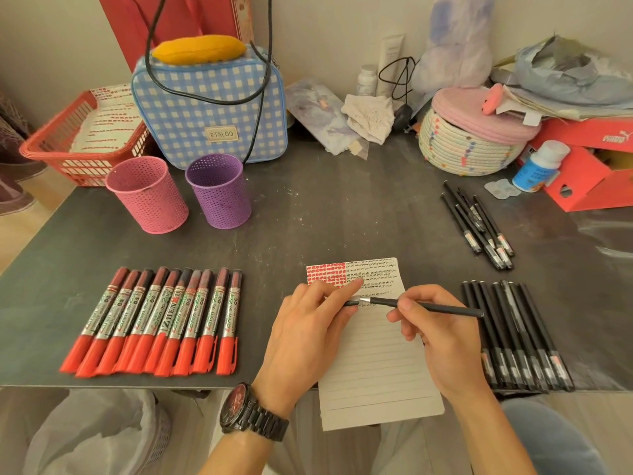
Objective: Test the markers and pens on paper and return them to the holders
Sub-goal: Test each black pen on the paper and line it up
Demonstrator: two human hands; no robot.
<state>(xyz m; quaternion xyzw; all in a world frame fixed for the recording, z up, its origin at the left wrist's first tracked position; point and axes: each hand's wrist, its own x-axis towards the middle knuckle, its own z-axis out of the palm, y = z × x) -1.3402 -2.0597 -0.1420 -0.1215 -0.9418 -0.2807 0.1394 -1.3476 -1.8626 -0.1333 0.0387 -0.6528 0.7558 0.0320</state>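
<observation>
Gripping a black pen in R hand, thumb + forefinger curled round the barrel mid-length, w/ tip aimed left just above the paper. Pinching its cap w/ L hand right at the silver tip, so either pulling off or pushing on; can't tell which. L hand placed over the sheet's left edge, maybe to steady it. Held low + close to the last written line, prob. handy for the next scribble. Paper lying at front edge of worktop, overhanging toward the lap, top rows filled w/ red blocks on left + black scribbles on right, lower lines blank. To the left, neat row of red markers, all capped, touching side by side, looks sorted for quick pick-up. To the right, similar row of black pens just beside R hand, plus a looser pile of pens further back; unclear which batch is tested. Back left, pink holder + purple holder upright, just apart, nothing showing above rims, so return step judged not yet begun. Behind them, checked bag + red basket.
</observation>
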